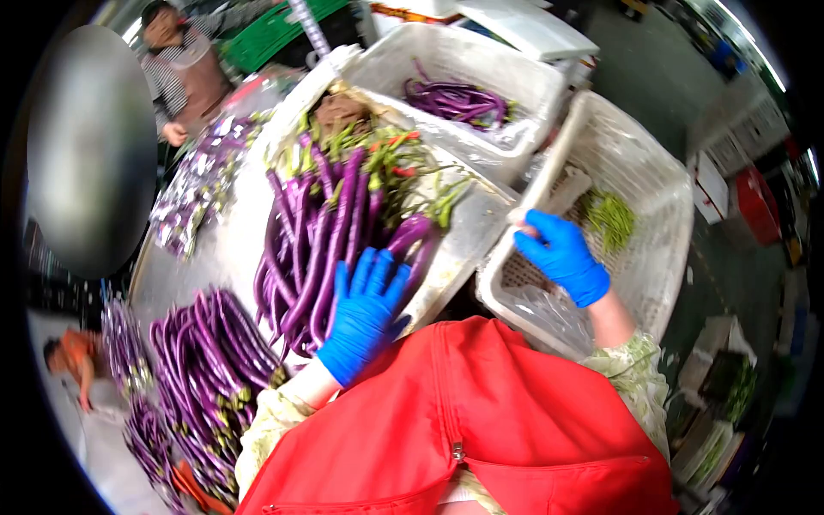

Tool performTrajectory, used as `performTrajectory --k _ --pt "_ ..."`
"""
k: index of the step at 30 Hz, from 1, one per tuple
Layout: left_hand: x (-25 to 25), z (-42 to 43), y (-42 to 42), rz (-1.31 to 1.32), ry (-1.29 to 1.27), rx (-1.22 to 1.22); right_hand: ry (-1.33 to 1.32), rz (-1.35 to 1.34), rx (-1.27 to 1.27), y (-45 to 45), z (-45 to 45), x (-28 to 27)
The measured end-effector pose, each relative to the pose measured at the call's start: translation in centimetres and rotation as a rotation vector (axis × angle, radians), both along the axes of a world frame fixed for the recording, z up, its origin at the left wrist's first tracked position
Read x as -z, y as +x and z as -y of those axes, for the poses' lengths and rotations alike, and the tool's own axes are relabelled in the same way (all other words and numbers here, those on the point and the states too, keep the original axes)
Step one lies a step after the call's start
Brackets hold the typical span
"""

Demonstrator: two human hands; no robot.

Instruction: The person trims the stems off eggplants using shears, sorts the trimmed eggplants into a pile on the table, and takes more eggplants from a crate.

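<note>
Both hands wear blue gloves. My left hand (pixel 365 316) lies with its fingers spread on the lower end of a pile of long purple eggplants (pixel 322 232), beside a white tray (pixel 481 215). My right hand (pixel 558 253) is over the near rim of a white crate (pixel 674 172); its fingers are bent, a fingertip shows bare through the glove, and whether it pinches anything is too small to tell. Inside that crate are green stems (pixel 609 219) and clear plastic. Green trimmings and red bits (pixel 403 163) lie at the far side of the pile.
A second white crate (pixel 541 81) holds thin purple eggplants (pixel 459 101). More eggplants (pixel 206 369) are stacked at the left, near wrapped bundles (pixel 206 184). One person (pixel 193 73) stands across the table, another (pixel 81 365) at far left. A green crate (pixel 266 39) is behind.
</note>
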State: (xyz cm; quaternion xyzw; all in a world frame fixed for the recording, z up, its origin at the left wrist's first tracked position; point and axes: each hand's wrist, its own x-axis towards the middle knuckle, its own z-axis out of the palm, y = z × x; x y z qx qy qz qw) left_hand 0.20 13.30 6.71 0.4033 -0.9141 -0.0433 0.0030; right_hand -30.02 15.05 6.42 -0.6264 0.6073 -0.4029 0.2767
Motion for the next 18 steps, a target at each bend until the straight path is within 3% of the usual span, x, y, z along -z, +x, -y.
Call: performTrajectory --k 1,4,7,10,11,13,15,16,18 --pt "-0.1 -0.9 0.1 -0.049 0.094 -0.012 -0.035 -0.046 0.015 -0.1 1.2 0.0" --pt "1.9 -2.3 0.9 -0.089 0.1 -0.094 0.079 0.236 -0.055 -0.3 5.2 0.8" --pt "3.1 -2.6 2.1 -0.165 -0.079 -0.17 0.12 0.141 -0.145 1.3 10.9 1.0" --pt "2.8 -2.4 2.5 -0.216 -0.143 -0.289 -0.194 -0.488 -0.314 2.4 18.0 5.2" --pt "2.6 -2.2 2.6 -0.224 -0.148 -0.329 -0.039 -0.768 -0.334 3.4 20.2 6.0" --pt "2.3 -1.9 2.7 -0.241 -0.169 -0.417 -0.091 -1.067 -0.32 4.5 25.0 9.8" --pt "2.1 -1.3 2.8 -0.253 -0.098 -0.555 -0.56 -1.083 -0.181 5.0 29.0 14.7" --pt "2.4 -1.2 2.8 -0.228 -0.109 -0.572 -0.664 -1.084 -0.171 5.9 30.0 15.0" --pt "3.4 -0.8 3.1 -0.175 -0.129 -0.585 -0.461 -1.075 -0.368 7.5 32.2 15.3"
